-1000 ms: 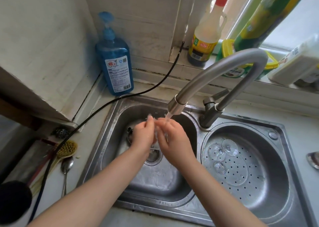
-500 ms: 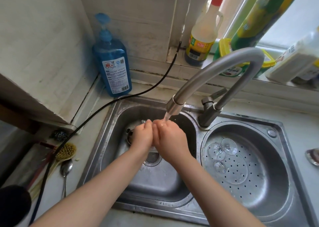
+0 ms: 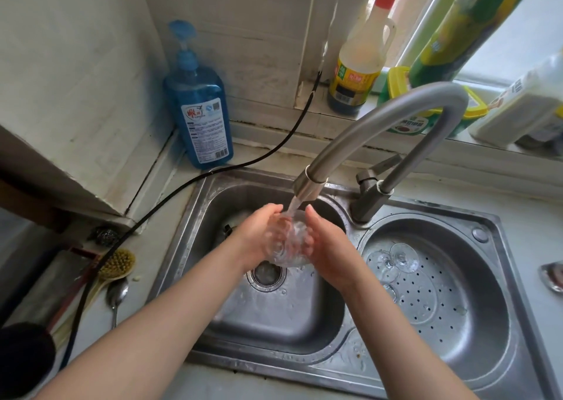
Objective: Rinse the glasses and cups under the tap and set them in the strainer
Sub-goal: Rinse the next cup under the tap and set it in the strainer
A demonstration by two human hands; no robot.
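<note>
A clear glass under the running tap, more glasses upturned in the strainer

The glass [image 3: 288,243] is clear and patterned, cupped between the left hand [image 3: 254,238] and the right hand [image 3: 327,249] over the left basin of the steel sink [image 3: 195,235], its mouth tilted up toward the tap [image 3: 307,188], whose stream runs into it. The strainer [image 3: 451,296] is a round perforated steel basket seated in the right basin. Inside it, at its left side, stand three clear stemmed glasses [image 3: 396,261], upside down with round feet uppermost, two close together and one nearer, partly hidden behind the right wrist.
</note>
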